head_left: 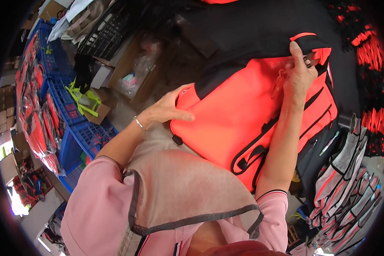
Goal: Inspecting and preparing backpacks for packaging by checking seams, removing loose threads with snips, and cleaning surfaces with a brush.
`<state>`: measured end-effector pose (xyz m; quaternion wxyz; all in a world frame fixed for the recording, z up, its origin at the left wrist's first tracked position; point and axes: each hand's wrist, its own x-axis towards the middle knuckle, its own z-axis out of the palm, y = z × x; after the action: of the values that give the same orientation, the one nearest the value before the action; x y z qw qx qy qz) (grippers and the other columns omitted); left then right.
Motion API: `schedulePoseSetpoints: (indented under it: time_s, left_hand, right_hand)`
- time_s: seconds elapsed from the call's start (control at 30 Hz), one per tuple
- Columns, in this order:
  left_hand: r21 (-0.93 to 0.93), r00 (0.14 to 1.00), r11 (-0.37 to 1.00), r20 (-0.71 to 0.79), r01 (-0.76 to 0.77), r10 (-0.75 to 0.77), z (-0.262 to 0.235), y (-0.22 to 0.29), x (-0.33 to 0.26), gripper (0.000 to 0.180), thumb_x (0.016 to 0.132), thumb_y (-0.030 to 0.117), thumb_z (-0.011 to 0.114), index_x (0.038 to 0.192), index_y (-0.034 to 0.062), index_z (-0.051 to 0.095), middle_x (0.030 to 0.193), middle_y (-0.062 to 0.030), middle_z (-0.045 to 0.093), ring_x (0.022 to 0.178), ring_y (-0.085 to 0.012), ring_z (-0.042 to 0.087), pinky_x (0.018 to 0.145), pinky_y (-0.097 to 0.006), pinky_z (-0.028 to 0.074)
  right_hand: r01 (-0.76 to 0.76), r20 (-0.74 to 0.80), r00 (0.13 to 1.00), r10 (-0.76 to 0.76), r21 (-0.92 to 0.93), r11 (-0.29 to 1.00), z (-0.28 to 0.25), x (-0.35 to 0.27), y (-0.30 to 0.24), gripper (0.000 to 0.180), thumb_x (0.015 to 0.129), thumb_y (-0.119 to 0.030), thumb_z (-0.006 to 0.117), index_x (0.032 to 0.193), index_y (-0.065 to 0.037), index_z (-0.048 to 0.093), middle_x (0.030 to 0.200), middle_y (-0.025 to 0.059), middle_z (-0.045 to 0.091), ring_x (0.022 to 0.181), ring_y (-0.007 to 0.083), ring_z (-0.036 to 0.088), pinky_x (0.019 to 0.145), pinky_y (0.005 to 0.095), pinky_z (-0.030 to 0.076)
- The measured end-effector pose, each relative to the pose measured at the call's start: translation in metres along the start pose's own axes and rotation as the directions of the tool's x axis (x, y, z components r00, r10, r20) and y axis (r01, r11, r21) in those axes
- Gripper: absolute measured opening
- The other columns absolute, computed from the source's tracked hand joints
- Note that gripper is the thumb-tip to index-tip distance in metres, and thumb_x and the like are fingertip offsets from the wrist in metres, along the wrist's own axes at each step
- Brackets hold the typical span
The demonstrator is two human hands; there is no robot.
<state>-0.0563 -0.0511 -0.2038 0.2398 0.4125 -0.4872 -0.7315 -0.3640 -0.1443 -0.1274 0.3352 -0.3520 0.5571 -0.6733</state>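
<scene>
While left hand [165, 106] pinches orange black-trimmed fabric [230, 111], right hand [301, 77] grips apparent thread snips [312, 62] beside its thumb; likely thread-trimming, next move needs fabric taut.

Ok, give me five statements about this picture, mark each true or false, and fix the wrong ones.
1. The left hand is on an edge of the orange cloth. True.
2. The right hand is empty. False: it holds a small metal tool, partly hidden.
3. The bracelet is on the right wrist. False: it is on the left wrist.
4. A blue crate stands on the left of the picture. True.
5. The person's sleeves are green. False: they are pink.
</scene>
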Motion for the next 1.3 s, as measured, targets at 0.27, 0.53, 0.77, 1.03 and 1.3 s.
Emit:
schedulePoseSetpoints:
  time_s: [0.27,0.53,0.77,1.03,1.3]
  left_hand:
    - [0.462,0.866,0.875,-0.366,-0.147,0.339,0.04,0.023,-0.012,0.051,0.069,0.016,0.086,0.109,0.0013,0.057,0.098,-0.0107,0.065,0.087,-0.018,0.065,0.079,-0.03,0.052]
    - [0.7,0.693,0.635,-0.278,-0.328,0.665,0.044,0.001,-0.008,0.048,0.067,0.008,0.08,0.109,0.0009,0.059,0.094,-0.0154,0.062,0.084,-0.0321,0.064,0.075,-0.035,0.052]
    - [0.722,0.698,0.631,-0.295,-0.284,0.652,0.037,-0.012,-0.007,0.05,0.063,0.0,0.068,0.113,0.0003,0.058,0.095,-0.0161,0.061,0.088,-0.0359,0.063,0.075,-0.039,0.053]
    - [0.795,0.652,0.499,-0.179,-0.345,0.736,0.045,0.0,0.005,0.063,0.057,-0.003,0.068,0.119,-0.0016,0.056,0.091,-0.016,0.057,0.082,-0.0355,0.061,0.069,-0.038,0.053]
    - [0.841,0.597,0.431,-0.169,-0.327,0.784,0.051,0.011,-0.002,0.067,0.056,-0.004,0.067,0.122,-0.0005,0.057,0.085,-0.0141,0.055,0.073,-0.032,0.06,0.062,-0.037,0.052]
  right_hand:
    - [-0.057,0.004,0.998,0.057,0.104,0.993,-0.014,0.041,0.028,0.014,0.078,-0.009,0.079,0.07,-0.007,0.067,0.054,-0.0061,0.046,0.041,0.004,0.032,0.04,0.0211,0.022]
    - [-0.083,-0.002,0.996,0.084,0.134,0.988,-0.015,0.043,0.033,0.016,0.077,-0.01,0.08,0.069,-0.008,0.065,0.054,-0.0069,0.046,0.042,0.0039,0.034,0.041,0.0201,0.024]
    - [-0.248,0.175,0.954,0.245,-0.002,0.969,-0.023,0.033,0.009,0.029,0.08,-0.018,0.081,0.07,-0.012,0.055,0.059,-0.004,0.051,0.043,0.0034,0.037,0.042,0.0208,0.025]
    - [-0.008,0.142,0.989,0.049,-0.272,0.962,-0.084,-0.02,-0.076,0.02,0.091,-0.016,0.068,0.098,0.003,0.068,0.073,-0.0033,0.054,0.056,0.0017,0.04,0.048,0.019,0.028]
    - [0.735,0.727,0.643,-0.241,-0.497,0.462,-0.003,-0.111,-0.067,0.028,0.073,-0.016,0.08,0.095,-0.006,0.065,0.086,0.0039,0.065,0.077,0.0204,0.06,0.067,0.0323,0.047]
